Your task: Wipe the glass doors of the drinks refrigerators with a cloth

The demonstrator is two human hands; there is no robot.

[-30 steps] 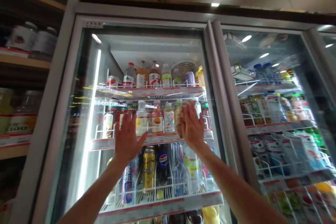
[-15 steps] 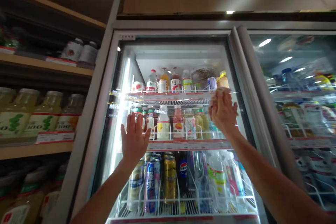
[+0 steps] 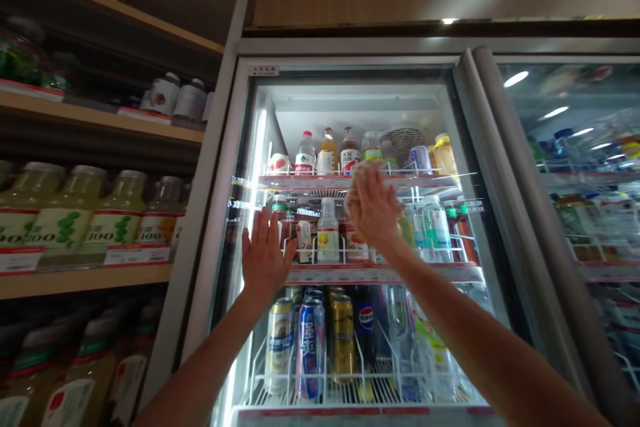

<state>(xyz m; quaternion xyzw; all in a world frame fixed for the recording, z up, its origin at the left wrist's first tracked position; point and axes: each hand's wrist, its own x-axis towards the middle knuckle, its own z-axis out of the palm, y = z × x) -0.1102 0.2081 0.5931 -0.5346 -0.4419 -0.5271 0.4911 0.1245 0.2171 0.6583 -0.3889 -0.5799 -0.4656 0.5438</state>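
The glass door [image 3: 350, 97] of a lit drinks fridge stands shut in front of me. My left hand [image 3: 264, 253] lies flat against the left part of the glass, fingers spread, holding nothing. Over the middle of the door, my right hand [image 3: 375, 210] presses a pale, crumpled cloth [image 3: 353, 203] to the glass. Most of the cloth is hidden under the palm, and the hand is slightly blurred. Behind the glass, bottles such as a white-capped juice bottle [image 3: 328, 233] stand on the middle shelf, partly covered by my hands.
A thick grey door handle [image 3: 483, 167] runs down the right side, with a second glass-door fridge [image 3: 565, 140] beyond it. To the left, wooden shelves [image 3: 100, 277] hold several juice bottles [image 3: 117, 210]. Cans and bottles, including a blue can [image 3: 310, 347], stand on the lower rack.
My right hand has swept left across the glass with the cloth, from the right side to the middle. The left hand stays on the glass. The view has shifted slightly.
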